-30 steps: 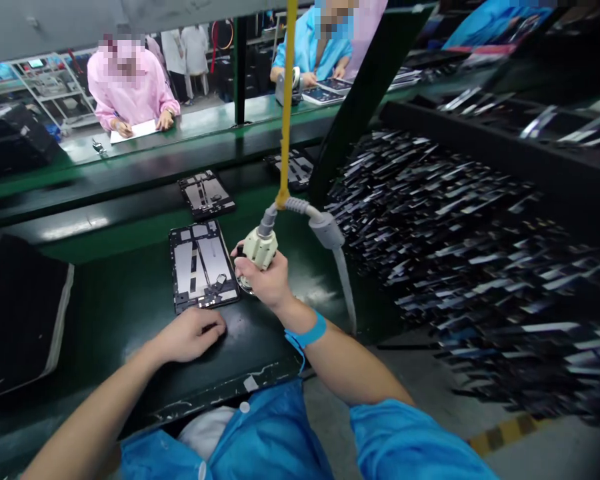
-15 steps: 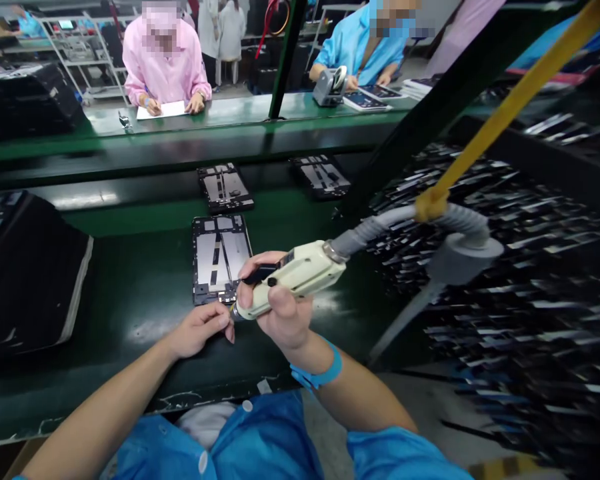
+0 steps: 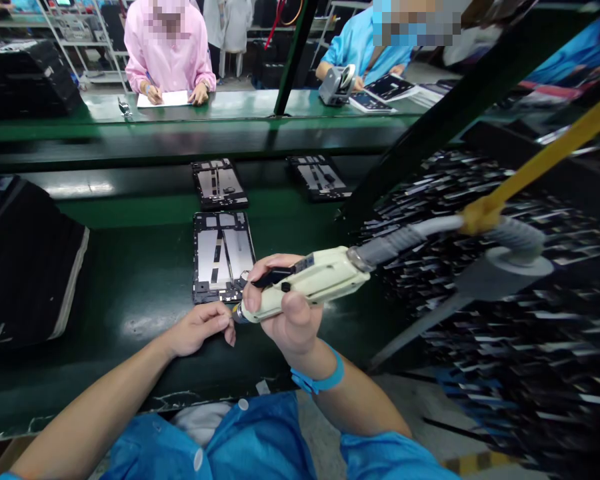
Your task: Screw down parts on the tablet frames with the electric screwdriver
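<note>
My right hand [image 3: 293, 313] is wrapped round a cream electric screwdriver [image 3: 325, 277], thumb underneath and fingers over its black lever. The tool lies slanted, its tip pointing left toward my left hand [image 3: 203, 328]. The fingers of that hand are pinched together at the screwdriver's tip; whatever is between them is too small to make out. Just beyond both hands, an opened tablet [image 3: 207, 257] with silver plates and a black frame lies on the green bench [image 3: 130, 267]. Its lower right corner is partly covered by my right hand.
Two more opened tablets [image 3: 220, 185] [image 3: 317, 177] lie farther back. A dark stack [image 3: 25, 260] stands at left. A yellow strap [image 3: 555, 150] suspends the screwdriver's cable, beside densely racked dark parts [image 3: 520, 320] at right. A slanted post [image 3: 430, 113] crosses there. Two co-workers sit opposite.
The screwdriver and my right hand have shifted slightly right, its tip drawing a little away from my left fingers. The cable and strap swung right. The co-worker in blue has tilted up a tablet.
</note>
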Action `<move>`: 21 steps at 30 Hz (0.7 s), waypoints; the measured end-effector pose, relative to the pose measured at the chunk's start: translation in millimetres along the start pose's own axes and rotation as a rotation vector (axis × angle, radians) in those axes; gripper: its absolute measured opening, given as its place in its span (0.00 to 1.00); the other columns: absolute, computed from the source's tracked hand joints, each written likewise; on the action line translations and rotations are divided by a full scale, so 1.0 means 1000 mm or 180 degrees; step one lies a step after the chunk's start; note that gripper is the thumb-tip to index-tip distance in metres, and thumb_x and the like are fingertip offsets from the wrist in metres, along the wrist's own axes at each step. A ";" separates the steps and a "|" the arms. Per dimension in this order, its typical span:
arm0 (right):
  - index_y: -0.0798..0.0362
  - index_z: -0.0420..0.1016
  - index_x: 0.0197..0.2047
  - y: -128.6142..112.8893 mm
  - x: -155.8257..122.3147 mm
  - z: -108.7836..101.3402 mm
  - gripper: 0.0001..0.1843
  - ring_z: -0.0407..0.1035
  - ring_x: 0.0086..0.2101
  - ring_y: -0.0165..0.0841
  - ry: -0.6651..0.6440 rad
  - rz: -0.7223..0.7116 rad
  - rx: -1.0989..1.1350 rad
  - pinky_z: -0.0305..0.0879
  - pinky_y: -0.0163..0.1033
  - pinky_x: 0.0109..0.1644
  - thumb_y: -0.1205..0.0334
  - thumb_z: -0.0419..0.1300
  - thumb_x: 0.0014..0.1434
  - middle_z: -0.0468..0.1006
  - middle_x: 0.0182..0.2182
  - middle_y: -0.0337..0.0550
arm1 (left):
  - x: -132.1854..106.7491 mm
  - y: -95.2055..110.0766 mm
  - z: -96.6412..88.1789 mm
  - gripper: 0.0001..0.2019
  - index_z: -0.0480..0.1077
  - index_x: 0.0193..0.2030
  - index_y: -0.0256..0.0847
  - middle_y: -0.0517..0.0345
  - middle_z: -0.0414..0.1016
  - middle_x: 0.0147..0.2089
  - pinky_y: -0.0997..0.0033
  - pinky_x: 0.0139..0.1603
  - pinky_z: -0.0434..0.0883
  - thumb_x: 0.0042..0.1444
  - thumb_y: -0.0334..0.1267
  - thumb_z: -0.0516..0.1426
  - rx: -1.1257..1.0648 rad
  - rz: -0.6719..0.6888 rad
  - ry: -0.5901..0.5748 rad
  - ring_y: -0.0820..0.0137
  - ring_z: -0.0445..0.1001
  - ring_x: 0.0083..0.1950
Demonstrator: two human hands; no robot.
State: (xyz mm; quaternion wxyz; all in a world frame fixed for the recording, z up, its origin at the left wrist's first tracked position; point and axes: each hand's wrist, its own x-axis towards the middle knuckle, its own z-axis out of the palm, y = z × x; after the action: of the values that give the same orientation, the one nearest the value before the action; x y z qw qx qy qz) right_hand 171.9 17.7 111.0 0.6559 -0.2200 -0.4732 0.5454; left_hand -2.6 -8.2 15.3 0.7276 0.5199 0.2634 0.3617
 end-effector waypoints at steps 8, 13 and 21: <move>0.44 0.70 0.47 0.002 -0.001 0.000 0.20 0.70 0.20 0.27 -0.0034 -0.0012 0.0109 0.70 0.35 0.20 0.42 0.67 0.60 0.77 0.38 0.41 | 0.001 0.003 0.003 0.19 0.69 0.37 0.37 0.55 0.76 0.33 0.62 0.48 0.73 0.68 0.53 0.59 -0.0056 -0.0124 -0.0053 0.66 0.77 0.38; 0.43 0.70 0.47 0.001 -0.001 0.000 0.21 0.68 0.19 0.26 -0.0006 -0.0036 -0.0002 0.70 0.36 0.19 0.40 0.66 0.60 0.77 0.38 0.40 | 0.001 0.002 0.002 0.19 0.69 0.37 0.37 0.55 0.76 0.32 0.61 0.49 0.73 0.68 0.53 0.59 -0.0133 -0.0164 -0.0071 0.66 0.77 0.39; 0.45 0.70 0.46 -0.001 0.000 0.004 0.20 0.70 0.19 0.26 0.0031 -0.0046 0.0117 0.70 0.34 0.18 0.43 0.68 0.60 0.76 0.36 0.39 | 0.000 -0.001 0.000 0.15 0.70 0.38 0.36 0.55 0.77 0.33 0.62 0.49 0.73 0.70 0.48 0.58 -0.0245 -0.0052 -0.0096 0.66 0.78 0.39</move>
State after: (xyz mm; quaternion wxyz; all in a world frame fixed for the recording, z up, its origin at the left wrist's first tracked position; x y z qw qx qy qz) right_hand 169.0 16.0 113.8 0.6661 -0.2071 -0.4614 0.5482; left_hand -2.5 -8.3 14.4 0.7539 0.4947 0.2426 0.3578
